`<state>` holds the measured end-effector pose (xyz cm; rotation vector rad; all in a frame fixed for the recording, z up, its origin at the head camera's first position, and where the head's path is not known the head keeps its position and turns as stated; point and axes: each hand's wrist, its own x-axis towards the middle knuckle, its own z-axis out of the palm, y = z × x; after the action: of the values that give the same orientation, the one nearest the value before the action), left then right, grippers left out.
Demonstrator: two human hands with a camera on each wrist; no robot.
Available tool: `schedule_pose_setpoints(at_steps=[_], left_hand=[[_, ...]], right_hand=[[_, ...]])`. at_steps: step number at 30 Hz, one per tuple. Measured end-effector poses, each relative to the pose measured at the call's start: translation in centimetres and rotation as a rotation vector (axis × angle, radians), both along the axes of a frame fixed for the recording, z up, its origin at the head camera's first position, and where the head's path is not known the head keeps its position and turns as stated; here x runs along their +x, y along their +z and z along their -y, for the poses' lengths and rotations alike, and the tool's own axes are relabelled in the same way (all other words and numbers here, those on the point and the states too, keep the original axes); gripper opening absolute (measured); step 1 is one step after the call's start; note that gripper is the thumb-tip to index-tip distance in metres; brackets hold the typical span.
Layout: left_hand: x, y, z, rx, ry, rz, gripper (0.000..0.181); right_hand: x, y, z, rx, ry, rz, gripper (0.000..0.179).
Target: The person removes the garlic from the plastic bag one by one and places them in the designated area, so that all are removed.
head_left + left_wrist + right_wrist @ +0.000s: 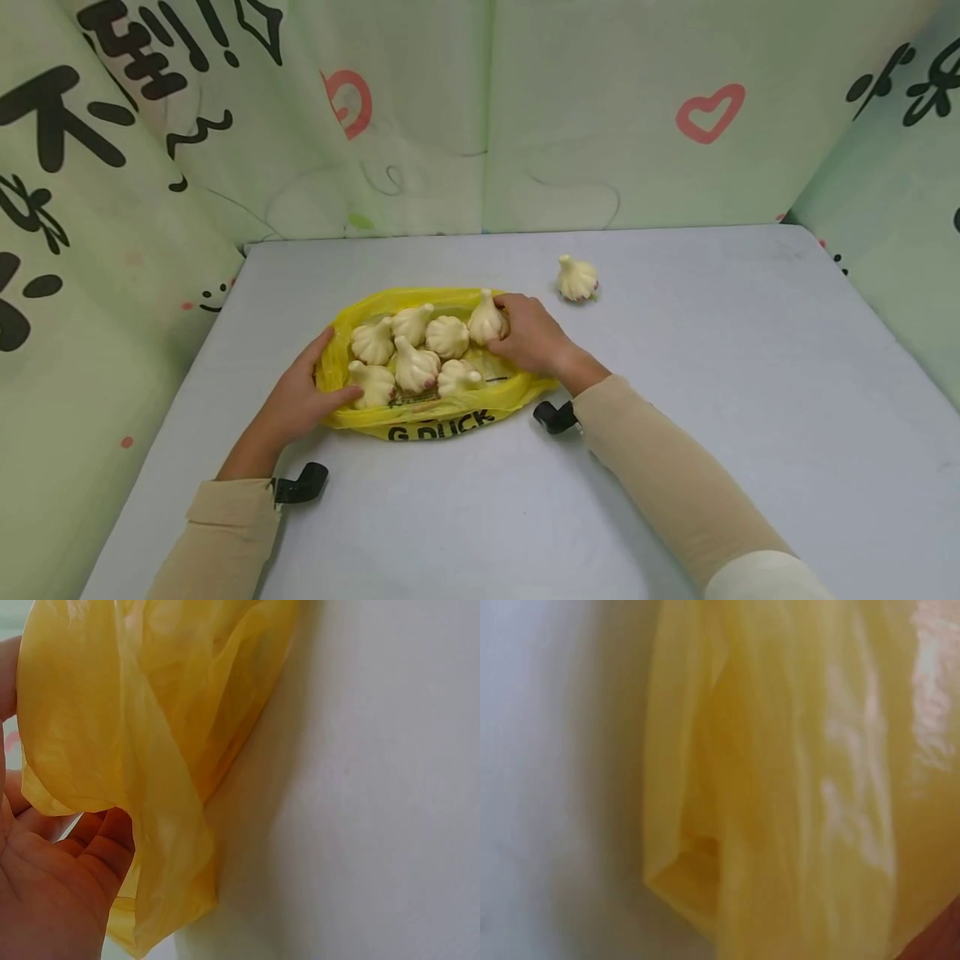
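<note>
A yellow plastic bag (450,429) with black lettering lies spread on the table, its mouth facing up. Several pale garlic bulbs (416,367) sit inside it. At the bag's left end, my left hand (303,392) grips the rim, thumb over the inner edge and fingers outside. The left wrist view has the curled left hand (67,877) against the yellow film. My right hand (536,337) holds one upright garlic bulb (486,321) at the bag's right end. In the right wrist view the bag (780,787) hides nearly all of that hand.
One more garlic bulb (577,279) lies on the table beyond my right hand. The white-covered table (675,350) reaches a pale green printed curtain (585,150) at the back and sides. Dark wrist-camera mounts (302,483) stick out from both sleeves.
</note>
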<state>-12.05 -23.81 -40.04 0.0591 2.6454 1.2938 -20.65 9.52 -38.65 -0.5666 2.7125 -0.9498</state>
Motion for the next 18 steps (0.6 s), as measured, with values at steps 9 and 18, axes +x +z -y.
schedule_pose_setpoints(at_steps=[9, 18], left_hand=[[0.1, 0.1, 0.1, -0.013, -0.005, -0.003, 0.106], [0.2, 0.1, 0.1, -0.005, -0.008, 0.004, 0.106]], right_hand=[[0.6, 1.1, -0.9, -0.127, -0.007, 0.017, 0.070], [1.3, 2.4, -2.4, -0.336, 0.009, 0.038, 0.064]])
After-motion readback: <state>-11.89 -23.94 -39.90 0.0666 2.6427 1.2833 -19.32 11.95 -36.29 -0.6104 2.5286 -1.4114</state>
